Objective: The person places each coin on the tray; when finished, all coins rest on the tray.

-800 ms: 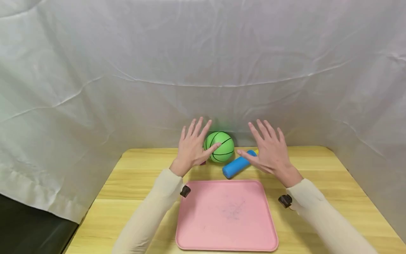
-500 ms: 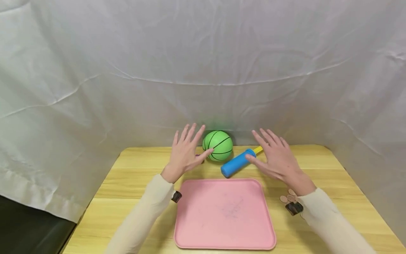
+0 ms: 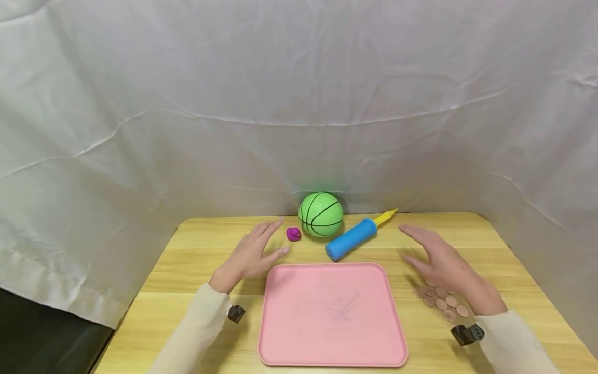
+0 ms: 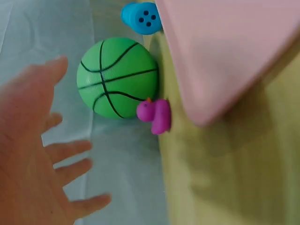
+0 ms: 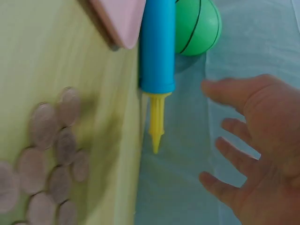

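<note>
My left hand (image 3: 249,253) hovers left of the pink tray (image 3: 333,358), fingers spread and holding nothing. Just beyond its fingertips sits a small purple rubber duck (image 3: 293,234), beside a green ball (image 3: 321,215) with black basketball lines. My right hand (image 3: 444,259), also empty with fingers apart, is over the right side of the table, above several copper-coloured coins (image 3: 441,304). Between the hands lies a blue hand pump (image 3: 351,240) with a yellow nozzle (image 3: 386,216) pointing back and right. In the right wrist view the coins (image 5: 44,125) lie flat on the wood, partly overlapping.
The tray lies at the front middle of the wooden table (image 3: 187,270), with faint scuffs on its surface. A grey-white cloth (image 3: 299,104) hangs behind the table and along both sides. Dark material (image 3: 42,332) shows at the lower left.
Both hands have drawn back toward the body and apart, left hand to the left, right hand to the right. The duck and the coins have come into view; objects on the table stay put.
</note>
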A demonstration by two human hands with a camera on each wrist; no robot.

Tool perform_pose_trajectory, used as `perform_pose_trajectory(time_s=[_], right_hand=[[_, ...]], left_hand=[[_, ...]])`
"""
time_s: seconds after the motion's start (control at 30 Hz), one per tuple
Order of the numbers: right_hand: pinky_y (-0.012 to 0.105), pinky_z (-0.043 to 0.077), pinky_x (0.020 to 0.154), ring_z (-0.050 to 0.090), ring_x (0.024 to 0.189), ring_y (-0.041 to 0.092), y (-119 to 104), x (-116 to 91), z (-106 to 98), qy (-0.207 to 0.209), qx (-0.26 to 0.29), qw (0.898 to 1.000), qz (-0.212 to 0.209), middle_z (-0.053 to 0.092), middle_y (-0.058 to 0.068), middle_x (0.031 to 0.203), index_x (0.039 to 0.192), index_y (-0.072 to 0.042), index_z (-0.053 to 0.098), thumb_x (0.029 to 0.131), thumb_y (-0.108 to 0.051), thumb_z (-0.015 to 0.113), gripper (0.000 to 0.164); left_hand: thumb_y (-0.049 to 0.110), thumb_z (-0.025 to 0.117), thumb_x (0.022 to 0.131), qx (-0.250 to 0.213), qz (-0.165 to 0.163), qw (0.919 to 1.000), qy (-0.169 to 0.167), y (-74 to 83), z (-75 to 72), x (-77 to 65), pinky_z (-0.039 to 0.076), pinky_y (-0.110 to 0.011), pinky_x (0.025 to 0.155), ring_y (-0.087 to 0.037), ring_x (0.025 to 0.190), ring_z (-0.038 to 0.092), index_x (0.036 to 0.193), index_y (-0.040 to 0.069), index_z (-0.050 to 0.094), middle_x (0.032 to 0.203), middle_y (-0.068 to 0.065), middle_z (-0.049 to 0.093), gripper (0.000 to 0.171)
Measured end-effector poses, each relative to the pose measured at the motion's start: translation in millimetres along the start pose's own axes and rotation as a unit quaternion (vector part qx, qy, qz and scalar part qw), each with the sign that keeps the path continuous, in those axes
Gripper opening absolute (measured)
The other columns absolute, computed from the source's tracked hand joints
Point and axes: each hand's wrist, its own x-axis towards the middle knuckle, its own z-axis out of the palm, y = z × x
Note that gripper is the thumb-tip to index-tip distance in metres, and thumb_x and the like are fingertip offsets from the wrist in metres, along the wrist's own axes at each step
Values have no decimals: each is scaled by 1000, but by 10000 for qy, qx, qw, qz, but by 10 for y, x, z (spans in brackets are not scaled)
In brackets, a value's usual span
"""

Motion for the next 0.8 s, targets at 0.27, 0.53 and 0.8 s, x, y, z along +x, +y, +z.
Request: perform_pose_trajectory(time_s=[0.27, 0.53, 0.8], right_hand=[[51, 60, 88, 75, 108, 33, 85, -287, -30, -999, 199, 9880, 1159, 78, 14, 125, 147, -4, 66, 100, -1, 67, 47], [66, 58, 98, 76, 107, 34, 202, -504, 82, -972, 314, 9836, 1487, 81, 8, 112, 136, -3, 72, 98, -1, 74, 38], [61, 61, 92, 77, 95, 28, 252, -583, 137, -911, 176, 9814, 1683, 80, 5, 104, 129, -2, 74, 97, -1, 75, 32]], left_hand=[[33, 76, 104, -881, -8, 9958, -245, -173, 167, -267, 58, -47, 94, -27, 106, 66, 161, 7, 52, 116, -16, 70, 68], [17, 74, 103, -1817, -3, 9808, -711, -380, 279, -373, 50, -24, 72, -9, 76, 54, 153, -1, 57, 88, -2, 62, 56], [8, 68, 103, -2431, -88, 9645, -1030, -455, 363, -472, 48, -22, 69, -9, 77, 56, 150, 0, 62, 92, -9, 67, 48]])
